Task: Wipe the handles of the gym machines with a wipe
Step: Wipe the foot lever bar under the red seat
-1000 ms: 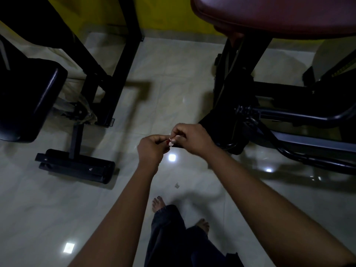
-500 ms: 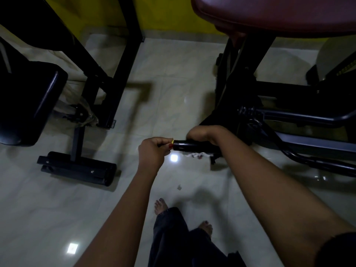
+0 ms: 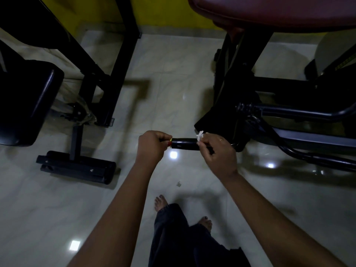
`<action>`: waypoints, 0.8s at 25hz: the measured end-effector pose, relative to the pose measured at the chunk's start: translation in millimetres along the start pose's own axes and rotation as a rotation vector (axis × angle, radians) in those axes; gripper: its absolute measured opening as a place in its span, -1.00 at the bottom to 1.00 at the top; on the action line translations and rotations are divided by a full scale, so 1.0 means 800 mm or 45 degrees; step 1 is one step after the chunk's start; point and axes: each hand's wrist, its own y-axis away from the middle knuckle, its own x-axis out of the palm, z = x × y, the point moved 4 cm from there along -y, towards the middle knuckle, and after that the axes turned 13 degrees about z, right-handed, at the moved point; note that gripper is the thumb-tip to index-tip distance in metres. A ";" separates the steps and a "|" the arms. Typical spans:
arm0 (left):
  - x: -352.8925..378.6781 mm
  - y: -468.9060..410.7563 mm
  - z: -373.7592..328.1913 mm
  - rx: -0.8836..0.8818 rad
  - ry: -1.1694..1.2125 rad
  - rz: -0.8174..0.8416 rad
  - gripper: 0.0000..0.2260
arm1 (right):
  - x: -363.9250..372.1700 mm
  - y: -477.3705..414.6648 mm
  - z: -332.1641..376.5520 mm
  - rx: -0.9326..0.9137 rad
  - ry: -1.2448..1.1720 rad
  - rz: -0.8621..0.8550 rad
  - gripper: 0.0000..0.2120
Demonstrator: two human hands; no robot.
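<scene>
Currently the handle [image 3: 185,144] is held steady at its free end by the left hand [image 3: 153,146]. The wipe [image 3: 200,135] is gripped around the machine end by the right hand [image 3: 218,154]. It should be twisted and drawn along the full length.

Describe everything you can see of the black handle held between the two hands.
The handle is a short black cylinder, smooth and slightly glossy, like rubber or plastic. It lies about level, running left to right. The left hand grips its left end, where a small yellow and red spot shows. The right hand presses a white wipe around its right end, hiding how it joins the dark machine frame behind.
</scene>
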 end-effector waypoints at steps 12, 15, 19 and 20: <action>0.004 -0.001 -0.013 0.110 -0.248 0.107 -0.70 | 0.007 0.034 -0.006 -0.275 0.165 -0.085 -0.83; 0.014 -0.001 -0.017 0.204 -0.381 0.064 -0.69 | 0.014 0.046 0.002 0.151 0.014 -0.330 -0.80; 0.016 -0.003 -0.026 0.263 -0.560 0.056 -0.77 | 0.075 0.034 0.070 0.034 0.124 -0.272 -0.77; 0.015 0.000 -0.030 0.298 -0.630 0.068 -0.77 | 0.082 0.034 0.075 -0.029 0.126 -0.220 -0.75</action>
